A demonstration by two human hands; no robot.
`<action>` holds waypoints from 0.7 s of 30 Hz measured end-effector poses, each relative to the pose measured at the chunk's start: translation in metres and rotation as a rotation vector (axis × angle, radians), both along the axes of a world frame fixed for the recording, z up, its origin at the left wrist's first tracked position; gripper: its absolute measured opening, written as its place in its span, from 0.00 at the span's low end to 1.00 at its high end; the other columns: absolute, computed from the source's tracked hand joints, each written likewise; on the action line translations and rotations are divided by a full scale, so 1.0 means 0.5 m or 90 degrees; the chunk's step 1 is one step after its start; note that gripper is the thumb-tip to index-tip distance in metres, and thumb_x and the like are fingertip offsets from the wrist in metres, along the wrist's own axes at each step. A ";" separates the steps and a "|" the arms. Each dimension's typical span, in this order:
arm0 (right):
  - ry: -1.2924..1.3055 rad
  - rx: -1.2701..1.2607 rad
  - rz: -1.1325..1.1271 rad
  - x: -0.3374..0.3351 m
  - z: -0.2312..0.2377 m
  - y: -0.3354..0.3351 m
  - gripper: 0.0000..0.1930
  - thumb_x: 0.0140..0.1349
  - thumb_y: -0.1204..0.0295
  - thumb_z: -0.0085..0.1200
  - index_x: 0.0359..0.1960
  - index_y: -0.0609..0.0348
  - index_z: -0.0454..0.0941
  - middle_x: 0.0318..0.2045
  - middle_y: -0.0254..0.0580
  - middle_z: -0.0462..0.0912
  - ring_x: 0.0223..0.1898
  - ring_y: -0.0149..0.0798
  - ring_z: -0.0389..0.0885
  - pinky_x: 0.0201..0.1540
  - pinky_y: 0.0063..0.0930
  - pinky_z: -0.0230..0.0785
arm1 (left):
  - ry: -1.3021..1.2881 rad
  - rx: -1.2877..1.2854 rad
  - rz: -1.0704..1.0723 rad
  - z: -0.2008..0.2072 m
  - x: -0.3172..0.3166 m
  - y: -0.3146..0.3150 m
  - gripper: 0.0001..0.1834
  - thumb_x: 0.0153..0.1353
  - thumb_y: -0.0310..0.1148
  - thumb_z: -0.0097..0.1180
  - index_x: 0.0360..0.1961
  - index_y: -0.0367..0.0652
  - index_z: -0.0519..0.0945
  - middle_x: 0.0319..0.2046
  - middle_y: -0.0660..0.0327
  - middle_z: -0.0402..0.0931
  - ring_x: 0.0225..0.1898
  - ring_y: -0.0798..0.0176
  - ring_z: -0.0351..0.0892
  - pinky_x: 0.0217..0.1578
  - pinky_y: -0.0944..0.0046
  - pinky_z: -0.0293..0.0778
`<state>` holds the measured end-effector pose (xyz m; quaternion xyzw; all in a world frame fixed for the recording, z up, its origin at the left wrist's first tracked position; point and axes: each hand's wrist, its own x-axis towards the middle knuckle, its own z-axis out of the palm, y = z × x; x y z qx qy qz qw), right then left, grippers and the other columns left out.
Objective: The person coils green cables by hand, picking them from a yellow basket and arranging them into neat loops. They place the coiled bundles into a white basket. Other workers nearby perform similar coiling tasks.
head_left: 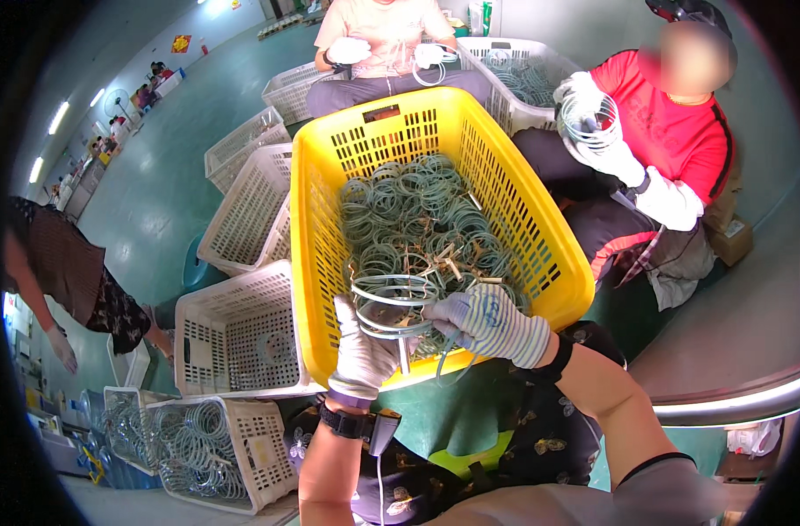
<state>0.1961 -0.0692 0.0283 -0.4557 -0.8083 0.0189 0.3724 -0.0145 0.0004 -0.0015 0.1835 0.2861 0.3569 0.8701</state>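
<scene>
My left hand (365,358), in a striped white glove, grips a small stack of pale metal wire rings (394,332) over the near end of a yellow basket (540,294). From the right, my right hand (496,326), gloved alike, has its fingers closed at the edge of those rings. A thin wire loop hangs below its fingers; whether the fingers pinch that loop or the stack I cannot tell. Inside the basket lies a heap of greenish wire rings (408,206). Short tan pieces (444,261) are scattered over the heap near my hands.
White crates (233,294) line the basket's left side. Another crate (264,447) at lower left holds many rings. Across from me sits a co-worker (387,35); a second one in red (672,114) holds rings at right. Another person (75,272) stands at far left.
</scene>
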 end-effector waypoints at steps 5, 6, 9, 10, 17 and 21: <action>0.074 0.071 -0.009 -0.014 -0.004 0.005 0.15 0.57 0.75 0.65 0.45 0.53 0.77 0.20 0.39 0.79 0.19 0.45 0.80 0.22 0.37 0.70 | -0.045 -0.035 0.005 0.019 0.006 -0.004 0.54 0.52 0.83 0.44 0.63 0.46 0.72 0.52 0.56 0.79 0.43 0.55 0.80 0.38 0.54 0.79; 0.085 0.067 -0.019 -0.016 -0.005 0.006 0.15 0.57 0.75 0.65 0.46 0.54 0.77 0.20 0.39 0.80 0.20 0.45 0.80 0.22 0.37 0.71 | -0.048 -0.023 0.005 0.018 0.007 -0.003 0.54 0.51 0.83 0.45 0.64 0.47 0.71 0.53 0.55 0.78 0.44 0.55 0.80 0.39 0.53 0.79; 0.112 0.056 -0.040 -0.020 -0.006 0.006 0.15 0.57 0.77 0.64 0.46 0.55 0.77 0.22 0.40 0.81 0.21 0.45 0.81 0.24 0.36 0.72 | -0.061 -0.009 -0.016 0.013 0.004 0.000 0.54 0.51 0.83 0.45 0.64 0.48 0.71 0.53 0.55 0.78 0.44 0.54 0.80 0.39 0.53 0.79; 0.118 0.054 -0.042 -0.021 -0.002 0.004 0.15 0.57 0.78 0.63 0.46 0.55 0.77 0.23 0.40 0.81 0.22 0.45 0.81 0.24 0.36 0.72 | -0.054 -0.018 -0.017 0.015 0.005 -0.001 0.54 0.51 0.83 0.45 0.64 0.48 0.71 0.52 0.56 0.78 0.44 0.54 0.80 0.39 0.54 0.79; 0.130 0.067 -0.059 -0.028 0.012 0.004 0.13 0.56 0.80 0.62 0.44 0.56 0.79 0.23 0.39 0.81 0.22 0.45 0.81 0.26 0.35 0.71 | -0.096 -0.010 -0.027 0.017 0.007 0.001 0.52 0.53 0.82 0.43 0.64 0.49 0.71 0.54 0.56 0.77 0.47 0.55 0.79 0.40 0.55 0.80; 0.085 0.065 -0.066 -0.024 0.010 0.005 0.13 0.56 0.78 0.64 0.43 0.56 0.80 0.22 0.39 0.81 0.22 0.45 0.82 0.26 0.35 0.72 | -0.078 0.023 -0.034 0.003 0.001 0.006 0.55 0.51 0.82 0.44 0.65 0.47 0.70 0.56 0.55 0.76 0.47 0.55 0.80 0.41 0.54 0.81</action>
